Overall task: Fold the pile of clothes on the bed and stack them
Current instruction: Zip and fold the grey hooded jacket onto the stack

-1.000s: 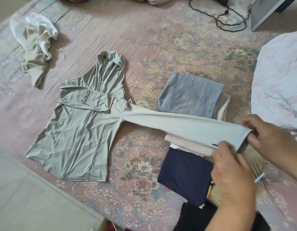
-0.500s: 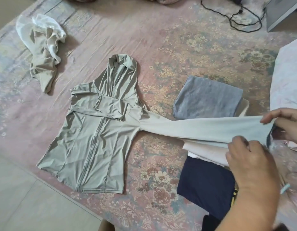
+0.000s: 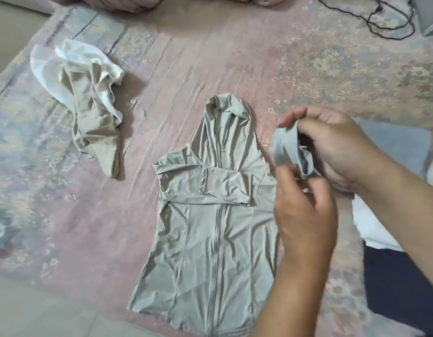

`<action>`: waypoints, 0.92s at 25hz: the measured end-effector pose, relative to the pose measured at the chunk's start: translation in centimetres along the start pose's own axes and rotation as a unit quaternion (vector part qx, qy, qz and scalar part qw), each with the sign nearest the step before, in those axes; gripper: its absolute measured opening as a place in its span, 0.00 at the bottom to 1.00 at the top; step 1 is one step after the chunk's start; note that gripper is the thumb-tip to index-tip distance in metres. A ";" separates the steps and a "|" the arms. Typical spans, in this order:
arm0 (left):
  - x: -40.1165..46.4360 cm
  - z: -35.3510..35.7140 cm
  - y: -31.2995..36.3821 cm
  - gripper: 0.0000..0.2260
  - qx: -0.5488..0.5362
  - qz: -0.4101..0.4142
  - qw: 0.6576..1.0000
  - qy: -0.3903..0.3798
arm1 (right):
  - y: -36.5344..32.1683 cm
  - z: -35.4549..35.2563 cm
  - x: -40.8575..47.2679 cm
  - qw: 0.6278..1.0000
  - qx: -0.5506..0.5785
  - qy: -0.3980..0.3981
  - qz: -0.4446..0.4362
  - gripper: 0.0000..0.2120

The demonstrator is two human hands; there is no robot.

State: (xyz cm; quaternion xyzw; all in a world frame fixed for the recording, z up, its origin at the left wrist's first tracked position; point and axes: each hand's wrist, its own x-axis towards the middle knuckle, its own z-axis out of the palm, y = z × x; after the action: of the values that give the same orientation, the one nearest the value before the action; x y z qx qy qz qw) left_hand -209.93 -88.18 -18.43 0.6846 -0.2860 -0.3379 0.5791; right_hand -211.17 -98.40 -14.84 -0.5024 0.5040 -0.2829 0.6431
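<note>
A grey-green zip hoodie [image 3: 210,239] lies flat on the pink floral bed [image 3: 210,57], hood pointing away, its left sleeve folded across the chest. Its right sleeve cuff [image 3: 287,147] is bunched up above the jacket's right shoulder. My right hand [image 3: 337,147] grips the cuff from the right. My left hand [image 3: 305,215] pinches its lower edge from below. The rest of that sleeve is hidden behind my hands. A stack of folded clothes sits at the right, mostly behind my arms: a grey-blue piece [image 3: 400,147], a white one [image 3: 371,227], a navy one [image 3: 400,288].
A crumpled beige and white garment [image 3: 89,113] lies at the far left of the bed. A black cable [image 3: 385,23] and a grey flat object [image 3: 429,18] sit at the far right corner. The bed's near edge meets pale floor [image 3: 40,312] at the bottom left.
Both hands have carried the stretched-out right sleeve leftward, from over the folded stack toward the jacket's shoulder, and the cuff is now bunched between them. The view has shifted left.
</note>
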 end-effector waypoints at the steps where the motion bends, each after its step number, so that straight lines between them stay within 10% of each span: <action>1: 2.5 -3.2 -1.0 0.04 0.014 -0.002 1.000 0.004 | 0.6 3.8 1.5 1.000 -0.007 -0.003 -0.001 0.23; 11: 15.3 -19.2 -11.4 0.06 0.294 0.104 0.948 0.068 | 6.2 19.2 11.9 0.986 -0.054 -0.126 0.099 0.19; 16: 12.5 -14.8 -18.9 0.06 0.444 0.214 0.861 -0.130 | 14.0 11.4 13.6 0.940 -0.294 -0.115 0.127 0.19; 19: 13.1 -14.9 -23.3 0.15 0.461 0.162 0.856 -0.169 | 20.6 6.9 13.6 0.897 -0.394 -0.078 0.184 0.17; 23: 18.2 -16.7 -26.0 0.09 0.392 -0.051 0.918 -0.019 | 25.7 6.0 12.5 0.921 -0.334 0.046 0.192 0.05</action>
State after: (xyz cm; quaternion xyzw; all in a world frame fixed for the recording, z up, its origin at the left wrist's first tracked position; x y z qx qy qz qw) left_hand -185.61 -88.12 -44.76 0.8638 -0.3714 -0.2411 0.2404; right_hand -205.11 -98.50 -43.43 -0.5680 0.6853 0.0083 0.4557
